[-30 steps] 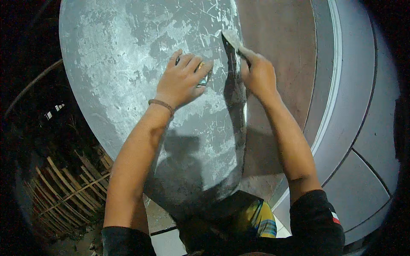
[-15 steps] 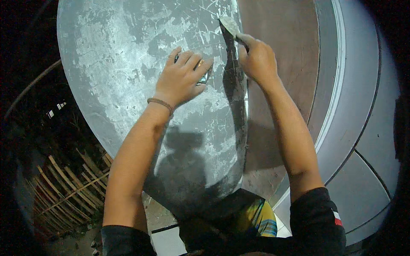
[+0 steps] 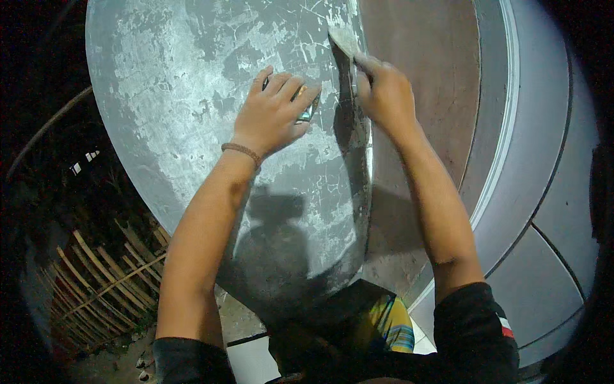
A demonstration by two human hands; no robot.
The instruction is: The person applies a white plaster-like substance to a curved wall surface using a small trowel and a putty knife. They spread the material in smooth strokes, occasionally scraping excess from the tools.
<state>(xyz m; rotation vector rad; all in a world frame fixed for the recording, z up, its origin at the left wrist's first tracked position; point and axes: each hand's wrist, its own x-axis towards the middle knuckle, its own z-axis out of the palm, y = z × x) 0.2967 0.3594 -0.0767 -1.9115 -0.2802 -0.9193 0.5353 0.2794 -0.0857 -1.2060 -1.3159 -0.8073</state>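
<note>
My right hand [image 3: 390,96] is closed round the handle of a putty knife [image 3: 344,42], whose pale blade reaches up and left. The blade's tip is at the grey wall [image 3: 173,109], close to its right-hand edge; I cannot tell if it touches. To the left, my left hand [image 3: 270,121] is curled over a small, colourful, shiny object [image 3: 307,114] at the wall surface. Most of that object is hidden under the fingers, so its kind does not show. The grey surface is scratched and patchy, with lighter marks and fine lines.
A brown wall face [image 3: 422,77] adjoins the grey one on the right, followed by white trim [image 3: 510,115] and grey panels [image 3: 543,160]. A bamboo fence [image 3: 105,281] stands at lower left in the dark. White floor tile [image 3: 252,358] shows below.
My right hand has dropped very slightly, and the putty knife's blade sits at a slightly different angle. My left hand stays almost where it was.
</note>
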